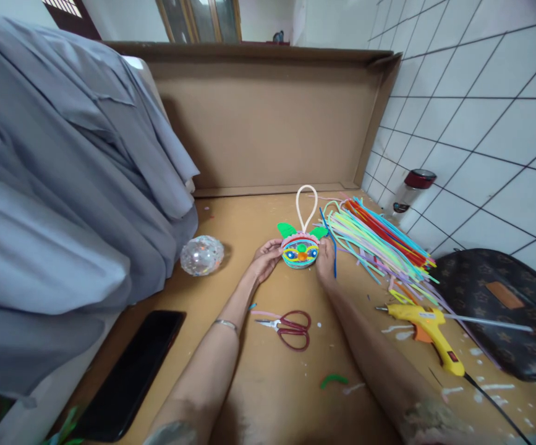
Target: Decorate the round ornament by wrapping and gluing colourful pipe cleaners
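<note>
Between my two hands is a small round ornament (301, 262) made like an animal face, with green leaf-shaped ears, blue eyes, an orange nose and yellow and red trim. A cream loop (314, 196) rises from its top. My left hand (266, 259) grips its left side with bent fingers, and my right hand (326, 259) holds the right side. A dark blue pipe cleaner (335, 262) lies by the right hand. Nearer to me, red-handled scissors (294, 330) rest on the table with their blades pointing left.
A clear faceted ball (201, 255) and black phone (131, 374) lie at left, beside grey cloth (54, 185). Right are pipe cleaners (379, 235), a yellow glue gun (429, 327), a dark bag (504, 309) and a red-lidded bottle (411, 191). A cardboard panel (272, 123) stands behind.
</note>
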`<act>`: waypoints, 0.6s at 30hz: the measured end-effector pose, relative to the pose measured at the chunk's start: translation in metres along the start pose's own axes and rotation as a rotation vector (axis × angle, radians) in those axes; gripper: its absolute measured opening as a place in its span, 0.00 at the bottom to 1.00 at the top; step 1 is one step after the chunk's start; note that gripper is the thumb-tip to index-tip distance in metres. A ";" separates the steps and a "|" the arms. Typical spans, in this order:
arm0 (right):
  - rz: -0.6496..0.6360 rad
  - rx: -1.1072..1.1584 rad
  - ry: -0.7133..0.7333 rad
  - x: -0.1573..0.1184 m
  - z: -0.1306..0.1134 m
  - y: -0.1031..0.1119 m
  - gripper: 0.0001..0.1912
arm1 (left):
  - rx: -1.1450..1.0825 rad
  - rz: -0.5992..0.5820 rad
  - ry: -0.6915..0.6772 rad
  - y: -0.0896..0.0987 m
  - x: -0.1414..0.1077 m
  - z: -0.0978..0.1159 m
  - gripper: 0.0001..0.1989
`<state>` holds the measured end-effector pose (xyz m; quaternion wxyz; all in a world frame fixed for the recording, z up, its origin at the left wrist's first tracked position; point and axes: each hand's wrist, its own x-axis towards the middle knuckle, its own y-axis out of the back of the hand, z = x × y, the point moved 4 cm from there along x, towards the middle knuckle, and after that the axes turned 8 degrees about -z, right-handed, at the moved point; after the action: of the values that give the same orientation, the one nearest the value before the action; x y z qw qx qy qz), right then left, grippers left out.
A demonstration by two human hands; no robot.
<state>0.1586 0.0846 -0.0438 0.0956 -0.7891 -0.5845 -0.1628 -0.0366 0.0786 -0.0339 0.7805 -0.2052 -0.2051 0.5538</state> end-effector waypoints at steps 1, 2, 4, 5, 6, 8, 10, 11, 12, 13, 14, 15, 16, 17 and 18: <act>0.001 -0.009 -0.008 0.000 0.001 0.000 0.19 | -0.007 -0.001 0.003 0.000 0.000 0.000 0.22; 0.002 -0.019 -0.015 0.000 0.001 0.000 0.19 | -0.014 -0.001 0.006 0.000 0.000 0.000 0.22; 0.008 -0.048 -0.022 0.000 0.000 0.000 0.20 | -0.022 -0.001 0.012 0.000 0.000 0.000 0.22; 0.008 -0.063 -0.020 0.000 -0.001 0.000 0.20 | -0.023 -0.001 0.015 0.000 -0.001 0.000 0.22; 0.007 -0.077 -0.015 0.000 -0.002 0.000 0.20 | -0.023 -0.002 0.017 -0.001 -0.001 0.000 0.22; 0.000 -0.095 0.002 0.001 -0.004 0.000 0.21 | -0.025 -0.006 0.018 -0.002 -0.001 0.000 0.22; -0.004 -0.112 0.009 0.000 -0.006 0.000 0.21 | -0.029 -0.010 0.017 -0.002 -0.001 0.001 0.22; 0.000 -0.124 0.003 0.000 -0.006 0.000 0.22 | -0.030 -0.011 0.013 -0.003 -0.001 0.001 0.22; 0.005 -0.138 -0.004 0.000 -0.007 0.000 0.22 | -0.029 -0.012 0.009 -0.003 -0.002 0.001 0.21; 0.009 -0.154 -0.007 0.000 -0.007 0.000 0.22 | -0.026 -0.014 0.006 -0.003 -0.002 0.002 0.21; 0.013 -0.170 -0.006 0.000 -0.008 0.000 0.22 | -0.023 -0.017 0.003 -0.004 -0.002 0.002 0.21; 0.015 -0.182 0.002 0.000 -0.008 0.000 0.22 | -0.022 -0.020 0.000 -0.004 -0.002 0.002 0.21; 0.012 -0.190 0.011 0.000 -0.008 0.000 0.21 | -0.023 -0.021 -0.001 -0.004 -0.001 0.002 0.21; 0.010 -0.193 0.019 0.000 -0.008 0.001 0.20 | -0.027 -0.021 -0.001 -0.004 -0.002 0.002 0.22; 0.011 -0.190 0.021 0.001 -0.008 0.001 0.20 | -0.032 -0.017 -0.001 -0.004 -0.002 0.002 0.22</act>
<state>0.1584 0.0826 -0.0365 0.0275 -0.7961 -0.5610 -0.2252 -0.0346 0.0759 -0.0300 0.7816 -0.2157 -0.2160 0.5440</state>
